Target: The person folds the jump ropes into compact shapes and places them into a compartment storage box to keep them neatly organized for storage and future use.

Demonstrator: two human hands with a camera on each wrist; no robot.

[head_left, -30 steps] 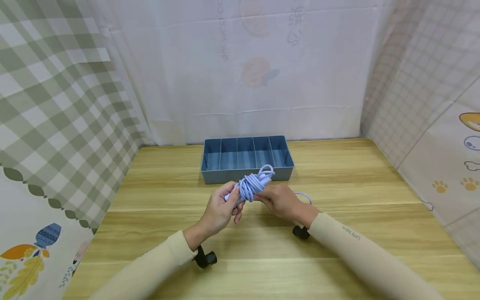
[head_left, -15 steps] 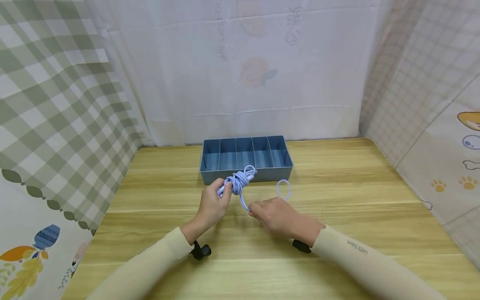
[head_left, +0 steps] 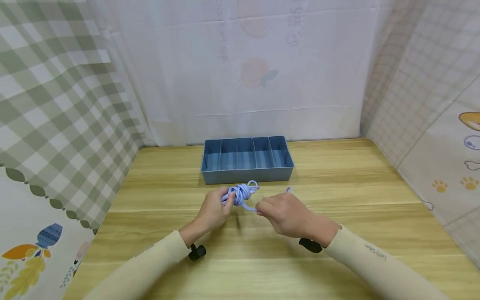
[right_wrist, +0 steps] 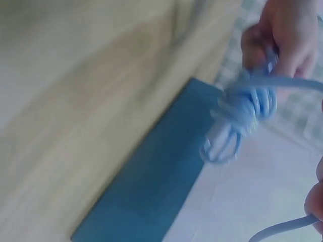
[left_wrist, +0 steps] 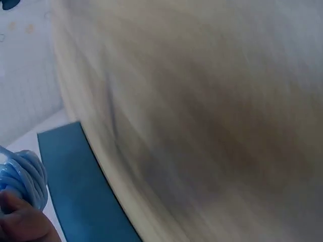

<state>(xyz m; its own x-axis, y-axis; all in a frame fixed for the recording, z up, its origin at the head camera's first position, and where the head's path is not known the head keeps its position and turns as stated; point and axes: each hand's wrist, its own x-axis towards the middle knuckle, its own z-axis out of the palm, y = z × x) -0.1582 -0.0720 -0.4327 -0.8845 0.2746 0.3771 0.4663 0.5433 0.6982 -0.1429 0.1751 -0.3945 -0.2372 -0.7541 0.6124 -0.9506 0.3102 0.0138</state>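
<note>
A lavender-blue cable (head_left: 243, 194) is wound in a tight bundle, with a small loop sticking out at its right end. My left hand (head_left: 214, 209) grips the bundle's left end between thumb and fingers. From the bundle a strand runs to my right hand (head_left: 286, 214), whose fingertips pinch it; a short bend of cable shows behind that hand. In the right wrist view the strand crosses over the wound cable (right_wrist: 247, 106), which the left hand (right_wrist: 290, 43) holds. The left wrist view catches only part of the coils (left_wrist: 28, 176) and a fingertip.
Behind the hands, a blue-grey divided tray (head_left: 247, 175) with several compartments stands on the wooden table (head_left: 337, 175). A white curtain (head_left: 180, 83) hangs at the back. Patterned cloths flank both sides. Dark wrist cameras (head_left: 197, 252) sit under the forearms.
The bundle has come down and slightly left, away from in front of the tray. My right hand has drawn apart from it, with the strand now stretched between the two hands.
</note>
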